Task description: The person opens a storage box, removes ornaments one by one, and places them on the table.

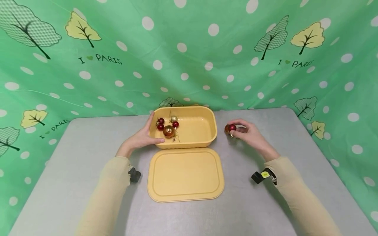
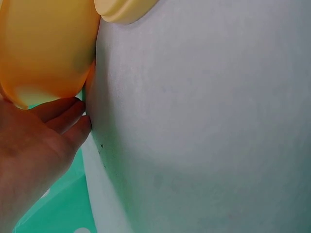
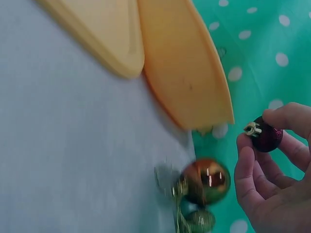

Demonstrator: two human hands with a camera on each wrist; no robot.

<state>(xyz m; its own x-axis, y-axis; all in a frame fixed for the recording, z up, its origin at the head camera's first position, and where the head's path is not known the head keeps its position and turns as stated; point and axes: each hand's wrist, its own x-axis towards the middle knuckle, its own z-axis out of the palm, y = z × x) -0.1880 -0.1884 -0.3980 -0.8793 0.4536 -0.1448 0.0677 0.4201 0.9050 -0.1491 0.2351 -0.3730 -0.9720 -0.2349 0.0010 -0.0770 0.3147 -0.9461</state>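
A yellow plastic box [image 1: 200, 143] stands at the table's back edge. Its left end is gripped by my left hand [image 1: 141, 135], the thumb over the front rim and the other fingers along the outer wall. Inside, toward the left, lie a large copper bauble [image 1: 169, 131], a pale gold bauble [image 1: 174, 118] and several small red baubles [image 1: 175, 124]. Right of the box, my right hand [image 1: 247, 132] pinches a small dark red bauble [image 3: 268, 139] with a gold cap. Near that hand sit another copper bauble [image 3: 206, 180] and a smaller greenish-gold bauble [image 3: 200, 220].
A flat yellow lid [image 1: 186, 175] lies on the grey table [image 1: 242, 203], directly in front of the box. Behind the table hangs a green polka-dot cloth [image 1: 189, 65] with printed trees. Each wrist carries a small black camera [image 1: 134, 175].
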